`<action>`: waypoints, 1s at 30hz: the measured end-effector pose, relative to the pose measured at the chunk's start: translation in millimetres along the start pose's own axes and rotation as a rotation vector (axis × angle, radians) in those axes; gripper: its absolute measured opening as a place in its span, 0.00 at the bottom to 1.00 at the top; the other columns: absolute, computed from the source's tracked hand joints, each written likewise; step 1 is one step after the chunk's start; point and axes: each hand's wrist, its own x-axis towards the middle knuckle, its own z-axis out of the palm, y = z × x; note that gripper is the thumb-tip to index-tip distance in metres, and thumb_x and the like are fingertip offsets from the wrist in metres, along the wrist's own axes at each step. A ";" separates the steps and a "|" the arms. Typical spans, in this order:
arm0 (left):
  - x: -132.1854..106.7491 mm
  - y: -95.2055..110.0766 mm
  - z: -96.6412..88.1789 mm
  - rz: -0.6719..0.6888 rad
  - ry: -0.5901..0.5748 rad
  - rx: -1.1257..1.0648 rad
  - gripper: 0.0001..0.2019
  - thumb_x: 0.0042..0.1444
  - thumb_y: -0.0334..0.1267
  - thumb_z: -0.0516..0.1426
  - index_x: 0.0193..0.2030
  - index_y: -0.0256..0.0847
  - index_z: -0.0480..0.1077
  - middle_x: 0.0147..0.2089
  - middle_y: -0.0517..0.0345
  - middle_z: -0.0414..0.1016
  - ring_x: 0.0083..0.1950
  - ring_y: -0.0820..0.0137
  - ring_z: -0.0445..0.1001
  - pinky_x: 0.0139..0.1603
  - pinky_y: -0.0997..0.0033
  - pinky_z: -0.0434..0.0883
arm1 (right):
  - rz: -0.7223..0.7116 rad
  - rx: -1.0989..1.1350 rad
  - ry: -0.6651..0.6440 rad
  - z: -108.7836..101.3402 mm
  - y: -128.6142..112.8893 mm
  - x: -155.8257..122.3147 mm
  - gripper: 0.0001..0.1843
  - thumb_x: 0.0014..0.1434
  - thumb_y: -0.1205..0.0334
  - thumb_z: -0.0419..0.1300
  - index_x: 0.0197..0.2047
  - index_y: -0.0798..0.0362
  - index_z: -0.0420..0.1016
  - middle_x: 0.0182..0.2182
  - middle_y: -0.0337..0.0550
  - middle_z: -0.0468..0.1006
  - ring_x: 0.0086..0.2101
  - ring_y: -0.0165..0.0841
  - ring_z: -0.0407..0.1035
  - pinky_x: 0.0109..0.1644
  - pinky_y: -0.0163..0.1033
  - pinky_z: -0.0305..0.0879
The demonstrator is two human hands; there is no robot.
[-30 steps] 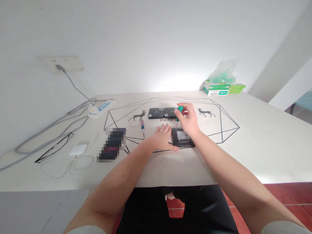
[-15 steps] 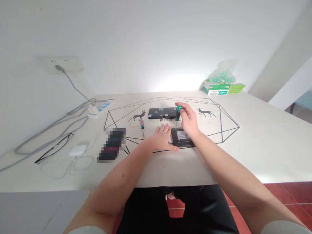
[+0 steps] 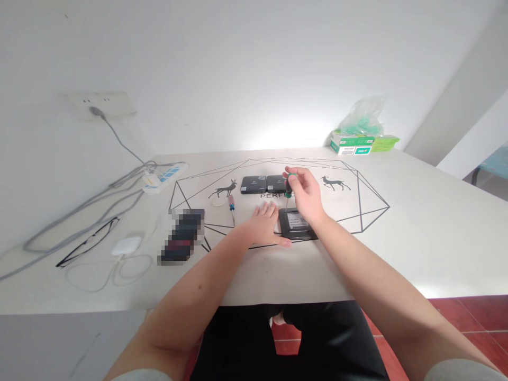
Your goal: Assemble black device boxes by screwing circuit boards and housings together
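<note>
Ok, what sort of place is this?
Probably a home or small office, though I can't say which: a white table against a wall with a socket plate, a power strip on top, and red floor tiles below.

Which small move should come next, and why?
Probably a slight twist of the green screwdriver: the right hand holds it nearly upright, tip down at a corner of the black case, while the left hand lies beside it.

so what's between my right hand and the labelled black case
A green screwdriver, held in your right hand and pointing down at the far left corner of the black case; the head view shows it.
</note>
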 end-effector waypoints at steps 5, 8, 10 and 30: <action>0.4 -0.2 -0.1 0.006 0.005 0.006 0.73 0.53 0.83 0.53 0.84 0.23 0.31 0.85 0.34 0.20 0.85 0.44 0.20 0.83 0.43 0.33 | 0.033 -0.016 -0.038 4.6 2.2 -0.8 0.23 0.60 0.48 0.71 0.53 0.43 0.68 0.59 0.50 0.82 0.56 0.44 0.81 0.63 0.59 0.77; 0.9 -0.4 0.4 0.007 0.010 0.010 0.73 0.53 0.83 0.53 0.84 0.23 0.31 0.85 0.33 0.21 0.85 0.43 0.21 0.83 0.42 0.34 | 0.037 0.033 -0.039 6.1 4.9 -1.4 0.24 0.62 0.51 0.68 0.55 0.42 0.63 0.61 0.52 0.79 0.57 0.43 0.81 0.64 0.57 0.77; 1.0 -0.6 0.8 0.007 0.014 0.010 0.73 0.52 0.83 0.53 0.85 0.24 0.32 0.85 0.34 0.21 0.85 0.43 0.21 0.83 0.42 0.34 | 0.029 0.047 -0.035 6.0 6.2 -1.4 0.21 0.64 0.53 0.66 0.54 0.42 0.62 0.62 0.52 0.78 0.58 0.42 0.80 0.66 0.58 0.74; -3.0 2.8 -3.5 0.000 -0.003 -0.004 0.72 0.53 0.82 0.53 0.84 0.25 0.30 0.85 0.34 0.20 0.85 0.45 0.20 0.83 0.42 0.34 | -0.052 -0.216 0.022 -2.2 2.0 3.6 0.18 0.62 0.55 0.63 0.55 0.46 0.77 0.53 0.49 0.80 0.49 0.42 0.74 0.46 0.49 0.79</action>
